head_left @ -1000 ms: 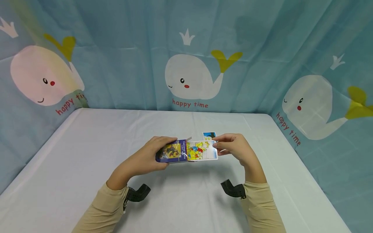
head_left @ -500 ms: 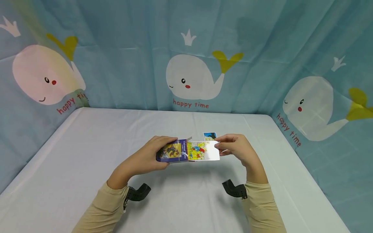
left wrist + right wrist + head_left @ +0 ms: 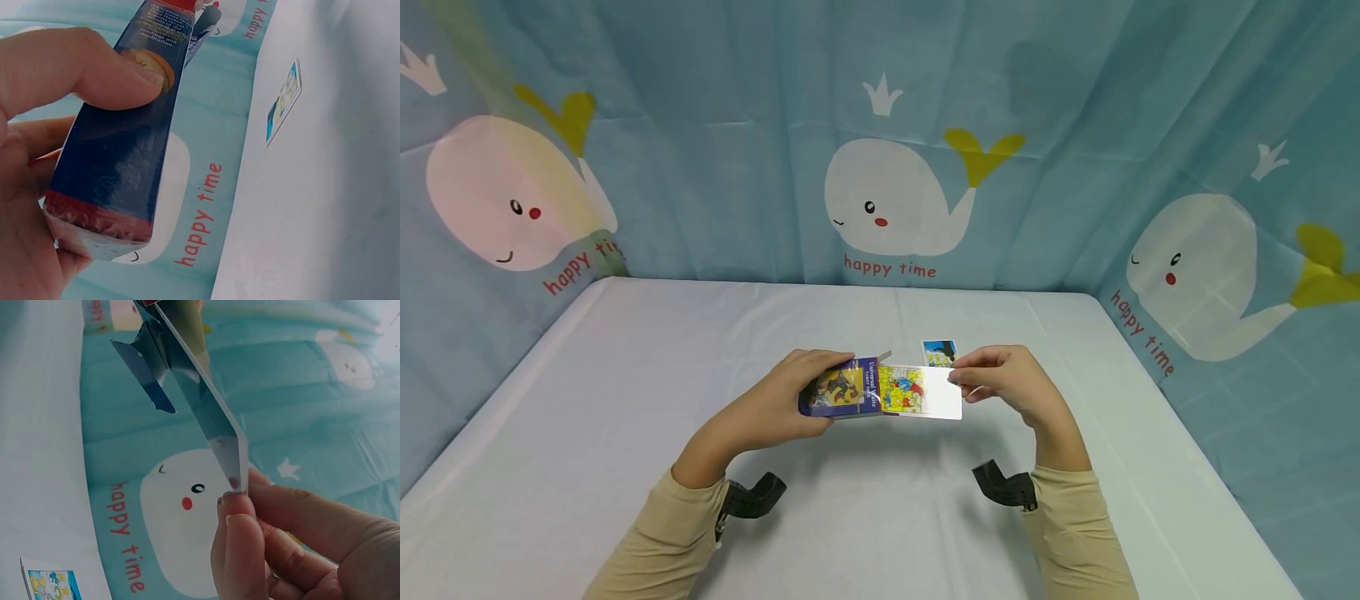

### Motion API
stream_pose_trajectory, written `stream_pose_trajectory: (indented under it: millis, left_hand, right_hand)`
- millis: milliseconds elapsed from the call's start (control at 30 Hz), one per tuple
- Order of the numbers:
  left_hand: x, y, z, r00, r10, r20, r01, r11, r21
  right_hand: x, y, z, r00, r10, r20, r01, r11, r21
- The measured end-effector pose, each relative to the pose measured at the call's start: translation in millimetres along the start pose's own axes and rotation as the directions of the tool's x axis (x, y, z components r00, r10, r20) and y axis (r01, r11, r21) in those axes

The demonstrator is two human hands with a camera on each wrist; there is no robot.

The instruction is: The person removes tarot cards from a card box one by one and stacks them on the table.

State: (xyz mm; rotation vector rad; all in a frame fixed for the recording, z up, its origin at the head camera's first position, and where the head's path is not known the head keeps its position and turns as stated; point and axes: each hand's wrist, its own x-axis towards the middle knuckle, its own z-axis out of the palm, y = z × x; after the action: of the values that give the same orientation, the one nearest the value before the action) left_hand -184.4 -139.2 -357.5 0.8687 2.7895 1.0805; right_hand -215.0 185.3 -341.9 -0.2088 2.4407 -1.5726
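Note:
My left hand (image 3: pixel 782 398) grips a purple-blue tarot deck box (image 3: pixel 842 390) around its closed end. In the left wrist view the thumb lies along the narrow side of the box (image 3: pixel 119 150), which has a red band at its end. A picture card (image 3: pixel 917 392) sticks out of the box's right end, its outer part bright with glare. My right hand (image 3: pixel 1011 385) pinches the outer end of this card between thumb and fingers. The right wrist view shows the card (image 3: pixel 219 412) edge-on, running from the fingertips up to the box, beside an opened box flap (image 3: pixel 144 369).
Behind the held card, another picture card (image 3: pixel 940 352) lies on the white-covered table (image 3: pixel 700 333). A blue curtain (image 3: pixel 737 167) printed with whales surrounds the table at the back and sides. Black wrist mounts (image 3: pixel 756 497) project inward from both sleeves.
The held card and box have tilted a little, and glare has spread over the card's outer part. Both hands keep their grip and have barely moved.

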Motion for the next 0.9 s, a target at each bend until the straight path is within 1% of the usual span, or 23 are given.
stream_pose_trajectory:
  millis: [300, 467, 700, 900]
  left_hand:
    - [0.2, -1.6, 0.1, 1.000, -0.008, -0.002, 0.008, 1.000, -0.001]
    - [-0.5, -3.7, -0.7, 1.000, -0.006, -0.005, 0.006, 1.000, 0.006]
    - [-0.8, -4.2, -2.3, 1.000, 0.002, -0.014, -0.002, 1.000, 0.010]
    - [-0.1, -4.0, -3.0, 1.000, 0.001, -0.024, -0.001, 1.000, 0.018]
  right_hand:
    - [0.3, 2, -4, 0.999, 0.038, 0.028, -0.037, 0.999, -0.021]
    - [-0.5, 4, -7, 0.995, 0.060, 0.082, -0.058, 0.998, -0.028]
    - [-1.1, 4, -9, 0.989, 0.058, 0.139, -0.053, 0.998, -0.036]
    - [-1.5, 5, -13, 0.987, 0.072, 0.145, -0.064, 0.996, -0.059]
